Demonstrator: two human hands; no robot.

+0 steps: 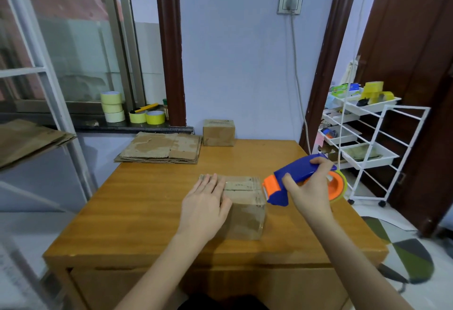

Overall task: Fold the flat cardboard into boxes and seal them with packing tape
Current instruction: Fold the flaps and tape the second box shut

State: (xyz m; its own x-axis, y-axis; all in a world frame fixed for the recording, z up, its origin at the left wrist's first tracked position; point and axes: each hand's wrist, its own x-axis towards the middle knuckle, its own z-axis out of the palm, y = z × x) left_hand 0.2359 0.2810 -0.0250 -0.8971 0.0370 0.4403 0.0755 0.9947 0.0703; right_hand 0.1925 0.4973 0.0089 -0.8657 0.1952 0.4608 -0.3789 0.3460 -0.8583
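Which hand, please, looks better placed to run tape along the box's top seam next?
Probably the right hand: it grips the tape dispenser beside the cardboard box, while the left hand presses flat on the top.

The surface [152,211] is orange-brown wood with a smooth, slightly glossy varnish and visible grain. At its centre the folded box [245,202] is matt brown corrugated cardboard, scuffed, with clear glossy tape shining along its near face. At 3 o'clock from it, the tape dispenser [299,177] is smooth glossy plastic, blue with orange parts. At 11 o'clock the flat cardboard stack [160,148] looks rough, its top paper layer torn away in patches; at 12 o'clock a second small box [219,132] is the same dull cardboard. The trolley [382,138] at 2 o'clock is white-coated wire with white trays.
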